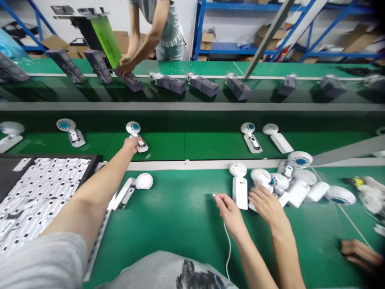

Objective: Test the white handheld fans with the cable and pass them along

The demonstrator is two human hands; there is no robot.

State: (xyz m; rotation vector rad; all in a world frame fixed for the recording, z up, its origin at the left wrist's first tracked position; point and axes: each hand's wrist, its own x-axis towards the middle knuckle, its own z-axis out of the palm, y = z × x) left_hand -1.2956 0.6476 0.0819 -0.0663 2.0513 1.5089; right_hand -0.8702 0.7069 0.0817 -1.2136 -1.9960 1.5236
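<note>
My left hand (131, 145) reaches across to the far green belt, its fingers closed on the body of a small white device (141, 145) with a round head and blue centre. Part of that device is hidden under the fingers. Over the near green surface, my right hand (230, 212) pinches the small plug of a white cable (229, 251), which hangs down toward my shirt. Just right of it lies a white device (240, 188). Another person's hand (266, 202) rests against piled white devices (297, 192). Left of centre lies one opened device (128, 192).
A tray (96, 160) of white parts stands at left. More devices (252, 140) lie on the belt (204, 140). Grey boxes (204, 85) line the far belt, where a person (171, 36) works. Another person's hand (361, 253) is at far right.
</note>
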